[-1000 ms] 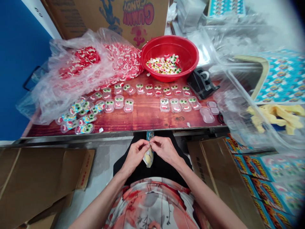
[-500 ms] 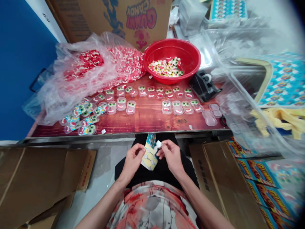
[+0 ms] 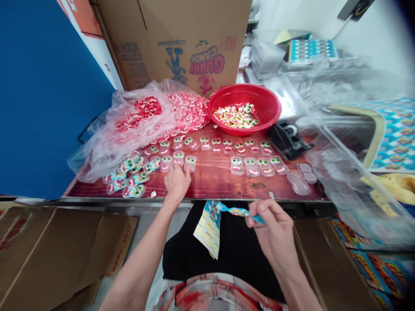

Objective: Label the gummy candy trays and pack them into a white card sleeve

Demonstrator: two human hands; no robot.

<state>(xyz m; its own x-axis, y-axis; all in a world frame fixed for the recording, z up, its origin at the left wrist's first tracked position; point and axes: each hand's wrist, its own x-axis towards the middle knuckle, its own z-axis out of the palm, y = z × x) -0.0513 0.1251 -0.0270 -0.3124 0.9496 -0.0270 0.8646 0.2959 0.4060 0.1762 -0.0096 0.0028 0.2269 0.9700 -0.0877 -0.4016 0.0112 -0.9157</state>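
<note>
My left hand (image 3: 177, 183) reaches over the table's front edge, fingers curled down onto a clear candy tray (image 3: 190, 163) with green eyes and a red mouth, at the near end of the tray rows. Below the table edge, my right hand (image 3: 274, 231) pinches a blue printed sticker (image 3: 238, 211). The sticker's other end still meets the yellow-and-white sticker sheet (image 3: 207, 231) lying on my black lap.
More filled trays (image 3: 253, 166) lie in rows on the red-brown table (image 3: 214, 181), with stickered ones (image 3: 129, 181) at left and empty trays (image 3: 298, 182) at right. Behind stand a red bowl (image 3: 270, 114) of gummies, a candy bag (image 3: 145, 116), a black tape dispenser (image 3: 288, 138) and a cardboard box (image 3: 175, 39).
My left hand let go of the sticker sheet and moved up onto the table to a tray. My right hand pulled a sticker off to the right. The camera tilted up.
</note>
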